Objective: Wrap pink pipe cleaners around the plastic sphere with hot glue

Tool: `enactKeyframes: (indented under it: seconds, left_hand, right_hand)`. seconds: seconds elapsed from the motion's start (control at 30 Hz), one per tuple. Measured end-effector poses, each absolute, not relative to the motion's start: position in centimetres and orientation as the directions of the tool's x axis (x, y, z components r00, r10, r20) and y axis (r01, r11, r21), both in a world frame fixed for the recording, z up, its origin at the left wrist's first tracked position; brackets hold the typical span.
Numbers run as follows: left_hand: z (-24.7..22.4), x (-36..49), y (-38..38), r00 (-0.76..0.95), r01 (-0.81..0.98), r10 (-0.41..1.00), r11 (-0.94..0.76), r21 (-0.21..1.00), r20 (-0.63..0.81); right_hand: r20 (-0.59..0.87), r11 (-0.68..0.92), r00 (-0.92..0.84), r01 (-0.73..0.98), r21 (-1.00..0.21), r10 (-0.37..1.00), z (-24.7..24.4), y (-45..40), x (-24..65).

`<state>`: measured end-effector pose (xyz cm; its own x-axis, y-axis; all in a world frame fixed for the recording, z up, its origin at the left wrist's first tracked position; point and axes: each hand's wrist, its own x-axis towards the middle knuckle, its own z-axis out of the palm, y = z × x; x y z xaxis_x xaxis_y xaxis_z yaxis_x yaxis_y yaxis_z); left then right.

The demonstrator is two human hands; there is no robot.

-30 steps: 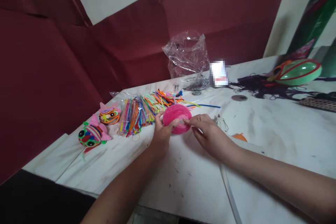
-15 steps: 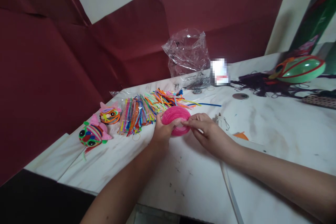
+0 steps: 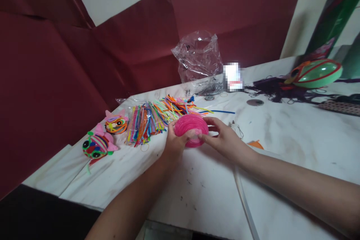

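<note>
Between my hands, above the white table [image 3: 213, 198], is a round pink piece [image 3: 191, 122] ringed with coils that look like pipe cleaner; a pale patch shows in its lower middle. My left hand [image 3: 176, 140] grips its left side, thumb across the front near the pale patch. My right hand [image 3: 218, 133] clasps the right edge, with fingers at the upper rim and thumb on the near face. Fingertips behind the piece are hidden. Just beyond my left hand lies a heap of many-coloured pipe cleaners [image 3: 144, 122], part of it under clear plastic.
Two decorated fish-like balls, a green-pink one [image 3: 97, 144] and an orange one [image 3: 116, 123], sit at left. A clear plastic bag [image 3: 198, 58] stands behind. Beyond my right wrist are a white tool with a wire stand [image 3: 236, 129] and an orange piece [image 3: 256, 144]. A green balloon-like ornament [image 3: 320, 74] lies far right.
My right hand's fingers have gone from a pinch at the pink piece's middle to a wider hold on its right edge. The left hand keeps its grip; the view has shifted slightly.
</note>
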<state>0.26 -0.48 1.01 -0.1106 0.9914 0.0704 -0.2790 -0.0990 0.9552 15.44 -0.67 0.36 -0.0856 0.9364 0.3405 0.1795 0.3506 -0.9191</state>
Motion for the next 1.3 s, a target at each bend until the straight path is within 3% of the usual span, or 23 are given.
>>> enactKeyframes:
  seconds: [0.17,0.4,0.63,0.93,1.3]
  left_hand:
    - [0.9,0.3,-0.5,-0.117,-0.251,0.991,-0.097,0.963,0.070]
    - [0.4,-0.4,-0.1,-0.044,-0.231,0.994,-0.112,0.967,0.104]
    - [0.7,-0.6,0.1,-0.005,-0.238,0.999,-0.035,0.971,0.034]
    - [0.7,-0.6,0.0,-0.066,-0.121,0.994,-0.089,0.989,0.081]
    - [-0.1,-0.6,0.1,-0.033,-0.177,0.998,-0.053,0.983,0.048]
  right_hand:
    - [0.348,0.360,-0.095,0.179,-0.916,0.933,0.4,-0.6,15.6]
    - [0.229,0.242,-0.118,0.106,-0.965,0.966,1.6,-1.0,15.6]
    - [0.155,0.160,-0.155,0.018,-0.987,0.976,1.3,-0.6,16.0]
    - [0.127,0.135,-0.130,0.056,-0.989,0.983,0.9,-0.7,15.7]
    - [0.106,0.123,-0.095,0.193,-0.974,0.990,1.2,-0.6,15.8]
